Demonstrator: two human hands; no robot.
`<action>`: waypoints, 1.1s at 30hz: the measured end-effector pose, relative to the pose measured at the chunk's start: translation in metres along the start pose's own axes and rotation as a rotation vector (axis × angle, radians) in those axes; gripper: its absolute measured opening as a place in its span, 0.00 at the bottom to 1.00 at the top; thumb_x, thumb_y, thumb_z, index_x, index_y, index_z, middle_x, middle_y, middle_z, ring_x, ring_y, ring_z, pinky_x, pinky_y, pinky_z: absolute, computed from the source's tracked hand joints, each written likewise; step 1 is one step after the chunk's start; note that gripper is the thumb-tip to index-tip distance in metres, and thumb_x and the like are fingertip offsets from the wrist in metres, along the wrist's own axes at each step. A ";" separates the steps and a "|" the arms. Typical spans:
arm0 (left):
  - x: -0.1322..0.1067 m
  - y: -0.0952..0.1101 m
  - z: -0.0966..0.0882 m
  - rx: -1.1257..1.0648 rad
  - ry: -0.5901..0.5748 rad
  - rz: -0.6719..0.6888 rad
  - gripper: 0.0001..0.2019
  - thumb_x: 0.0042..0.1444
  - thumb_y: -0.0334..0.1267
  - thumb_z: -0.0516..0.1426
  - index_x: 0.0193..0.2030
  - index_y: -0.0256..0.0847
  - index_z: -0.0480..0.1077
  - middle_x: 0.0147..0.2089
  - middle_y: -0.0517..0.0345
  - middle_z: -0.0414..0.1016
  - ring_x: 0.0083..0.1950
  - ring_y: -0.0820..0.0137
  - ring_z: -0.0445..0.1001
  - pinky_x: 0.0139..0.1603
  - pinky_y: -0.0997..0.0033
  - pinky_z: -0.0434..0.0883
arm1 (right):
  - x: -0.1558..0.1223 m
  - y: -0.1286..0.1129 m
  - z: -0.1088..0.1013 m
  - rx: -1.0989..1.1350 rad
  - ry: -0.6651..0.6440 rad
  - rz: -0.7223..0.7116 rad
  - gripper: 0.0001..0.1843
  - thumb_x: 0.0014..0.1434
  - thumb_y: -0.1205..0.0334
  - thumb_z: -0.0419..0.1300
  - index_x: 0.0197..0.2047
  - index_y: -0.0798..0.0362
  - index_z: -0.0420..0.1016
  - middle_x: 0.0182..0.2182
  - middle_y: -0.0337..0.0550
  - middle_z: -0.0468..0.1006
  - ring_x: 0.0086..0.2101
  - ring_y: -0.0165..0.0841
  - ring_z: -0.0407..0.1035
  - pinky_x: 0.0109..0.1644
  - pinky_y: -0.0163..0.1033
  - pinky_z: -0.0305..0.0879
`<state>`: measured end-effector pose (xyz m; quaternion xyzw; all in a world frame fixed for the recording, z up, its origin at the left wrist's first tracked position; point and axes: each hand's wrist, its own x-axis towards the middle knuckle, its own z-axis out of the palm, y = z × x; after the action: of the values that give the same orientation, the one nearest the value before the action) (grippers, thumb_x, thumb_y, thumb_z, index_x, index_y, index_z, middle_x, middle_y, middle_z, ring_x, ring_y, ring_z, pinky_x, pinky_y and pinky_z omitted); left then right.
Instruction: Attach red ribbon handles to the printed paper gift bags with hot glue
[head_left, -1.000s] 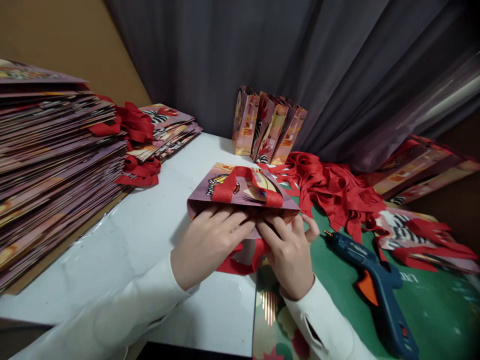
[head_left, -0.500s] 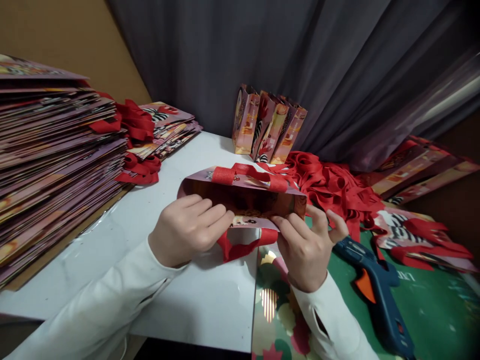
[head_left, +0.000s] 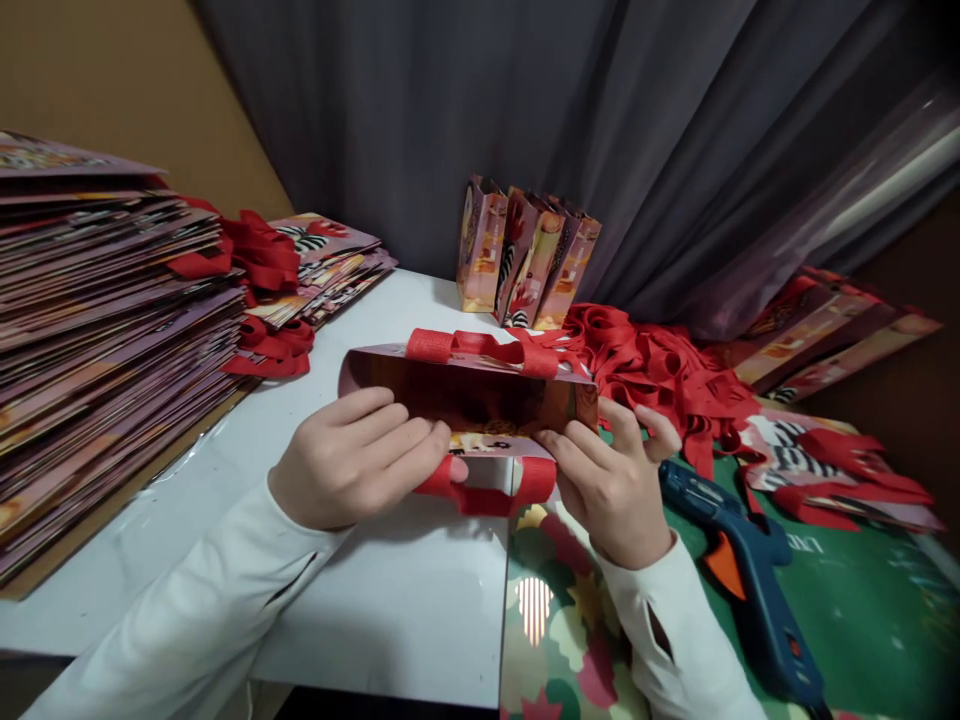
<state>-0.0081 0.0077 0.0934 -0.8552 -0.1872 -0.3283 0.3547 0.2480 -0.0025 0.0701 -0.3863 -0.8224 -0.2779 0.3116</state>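
A small printed paper gift bag (head_left: 480, 392) with red ribbon handles (head_left: 480, 346) is held just above the white table (head_left: 390, 600), its mouth spread open toward me. My left hand (head_left: 352, 460) grips the bag's left near edge, fingers curled over it, thumb on the lower red handle (head_left: 487, 488). On the bag's right near corner my right hand (head_left: 611, 475) pinches the rim. Both sleeves are white.
A tall stack of flat printed bags (head_left: 105, 320) fills the left. Three finished bags (head_left: 525, 255) stand at the back by a grey curtain. A heap of red ribbon pieces (head_left: 660, 375) and a blue glue gun (head_left: 742, 580) lie right, on a green mat (head_left: 862, 620).
The bag went from lying flat under my hands to being lifted and pulled open; my hands moved apart to its two near corners.
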 end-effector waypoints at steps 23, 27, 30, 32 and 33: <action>-0.016 -0.019 0.016 -0.635 -0.308 -0.686 0.23 0.59 0.44 0.56 0.60 0.43 0.61 0.59 0.47 0.69 0.61 0.56 0.66 0.62 0.53 0.61 | 0.037 0.002 -0.015 0.278 0.121 0.373 0.09 0.61 0.67 0.58 0.40 0.46 0.79 0.34 0.37 0.82 0.49 0.43 0.63 0.54 0.51 0.48; -0.015 -0.017 0.014 -0.796 -0.040 -0.871 0.21 0.55 0.49 0.60 0.51 0.41 0.68 0.51 0.52 0.74 0.51 0.60 0.72 0.53 0.64 0.68 | 0.063 -0.004 -0.036 0.405 0.218 0.431 0.05 0.58 0.64 0.60 0.30 0.49 0.75 0.31 0.38 0.79 0.43 0.40 0.66 0.51 0.49 0.54; -0.018 -0.012 0.014 -0.987 0.176 -1.011 0.24 0.56 0.54 0.58 0.53 0.40 0.69 0.48 0.52 0.76 0.47 0.61 0.74 0.47 0.67 0.71 | 0.092 0.000 -0.047 0.711 0.275 0.546 0.10 0.57 0.59 0.60 0.25 0.51 0.70 0.24 0.36 0.73 0.31 0.33 0.66 0.39 0.41 0.61; -0.017 -0.008 0.013 -1.123 0.255 -1.133 0.25 0.54 0.56 0.59 0.52 0.40 0.70 0.46 0.52 0.77 0.46 0.60 0.75 0.45 0.68 0.72 | 0.115 0.012 -0.048 0.947 0.264 0.627 0.13 0.58 0.56 0.59 0.24 0.52 0.68 0.20 0.34 0.69 0.25 0.28 0.63 0.31 0.35 0.59; -0.015 -0.006 0.012 -1.190 0.270 -1.202 0.26 0.53 0.56 0.60 0.51 0.40 0.71 0.44 0.52 0.78 0.45 0.60 0.76 0.44 0.68 0.73 | 0.127 0.021 -0.045 1.031 0.264 0.664 0.14 0.59 0.55 0.58 0.24 0.52 0.68 0.20 0.33 0.68 0.23 0.27 0.62 0.28 0.33 0.58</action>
<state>-0.0174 0.0188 0.0794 -0.6083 -0.3613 -0.6031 -0.3684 0.2142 0.0364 0.1970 -0.3837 -0.6415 0.2209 0.6264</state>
